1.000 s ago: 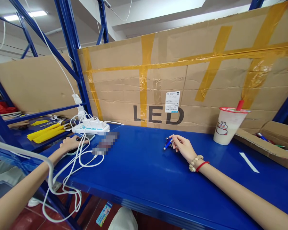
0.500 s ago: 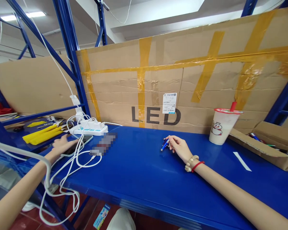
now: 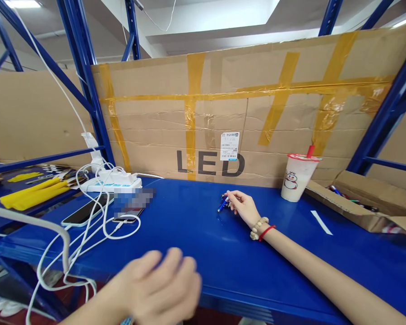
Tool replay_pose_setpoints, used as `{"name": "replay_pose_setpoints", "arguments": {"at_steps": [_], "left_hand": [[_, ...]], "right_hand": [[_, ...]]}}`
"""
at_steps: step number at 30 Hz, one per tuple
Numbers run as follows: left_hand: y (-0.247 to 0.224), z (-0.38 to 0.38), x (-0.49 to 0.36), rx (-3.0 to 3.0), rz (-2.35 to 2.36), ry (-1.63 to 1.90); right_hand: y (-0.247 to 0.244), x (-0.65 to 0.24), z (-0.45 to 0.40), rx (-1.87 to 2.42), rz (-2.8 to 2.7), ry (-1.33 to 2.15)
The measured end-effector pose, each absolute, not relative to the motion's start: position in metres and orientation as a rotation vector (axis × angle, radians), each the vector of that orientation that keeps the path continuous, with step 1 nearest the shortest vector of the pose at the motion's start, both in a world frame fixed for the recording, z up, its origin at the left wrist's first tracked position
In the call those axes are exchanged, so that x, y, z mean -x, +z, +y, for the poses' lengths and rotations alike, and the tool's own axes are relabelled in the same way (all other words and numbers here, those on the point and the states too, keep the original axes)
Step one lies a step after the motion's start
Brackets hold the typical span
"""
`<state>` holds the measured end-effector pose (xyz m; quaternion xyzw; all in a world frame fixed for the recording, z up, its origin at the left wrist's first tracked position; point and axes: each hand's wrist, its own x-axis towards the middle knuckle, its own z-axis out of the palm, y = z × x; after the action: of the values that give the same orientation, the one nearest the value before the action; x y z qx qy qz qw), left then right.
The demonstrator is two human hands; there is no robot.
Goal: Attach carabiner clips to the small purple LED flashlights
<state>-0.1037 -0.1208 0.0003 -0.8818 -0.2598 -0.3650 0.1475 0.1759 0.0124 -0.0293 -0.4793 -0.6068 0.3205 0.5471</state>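
Observation:
My right hand (image 3: 242, 207) is closed at the back middle of the blue tabletop (image 3: 176, 225), with its fingertips on a small bunch of blue pens (image 3: 222, 205). The hand partly hides the bunch, so how many there are does not show. A beaded bracelet and a red cord circle that wrist. Nearer to me, my left hand (image 3: 165, 289) hangs over the table's front edge with bent fingers, blurred by motion. Nothing shows in it, but its palm side is hidden. Left of it lie two phones, one light-edged phone (image 3: 84, 212) and another phone (image 3: 130, 217), among white cables (image 3: 103, 225).
A white power strip (image 3: 122, 183) stands at the back left. At right are a drink cup (image 3: 296, 178) with a red straw, a white paper strip (image 3: 321, 222) and an open cardboard box (image 3: 352, 210) holding pens. Yellow-wrapped bundles (image 3: 37, 192) lie far left. A cardboard panel (image 3: 149, 126) forms the back.
My left hand has left the phone and cables and swung right to the front of the table. The view has turned slightly. My right hand stays at the pens.

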Motion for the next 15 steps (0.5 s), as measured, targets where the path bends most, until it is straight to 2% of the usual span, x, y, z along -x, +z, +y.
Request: {"name": "replay_pose_setpoints", "arguments": {"at_steps": [2,3,7,11,15], "left_hand": [[-0.001,-0.103,0.051,2.514,-0.345,-0.897],[-0.002,-0.093,0.027,2.512,-0.365,-0.847],[-0.015,-0.038,-0.035,2.636,-0.924,-0.88],[-0.033,0.016,-0.047,2.778,-1.326,-0.966],[-0.037,0.034,-0.044,2.888,-1.392,-1.072]], "right_hand": [[-0.028,-0.176,0.011,1.142,-1.413,0.737],[-0.028,-0.176,0.011,1.141,-1.402,0.729],[-0.028,-0.177,0.011,1.123,-1.381,0.73],[-0.031,-0.179,0.014,1.125,-1.371,0.7],[-0.033,-0.179,0.017,1.139,-1.367,0.745]]}}
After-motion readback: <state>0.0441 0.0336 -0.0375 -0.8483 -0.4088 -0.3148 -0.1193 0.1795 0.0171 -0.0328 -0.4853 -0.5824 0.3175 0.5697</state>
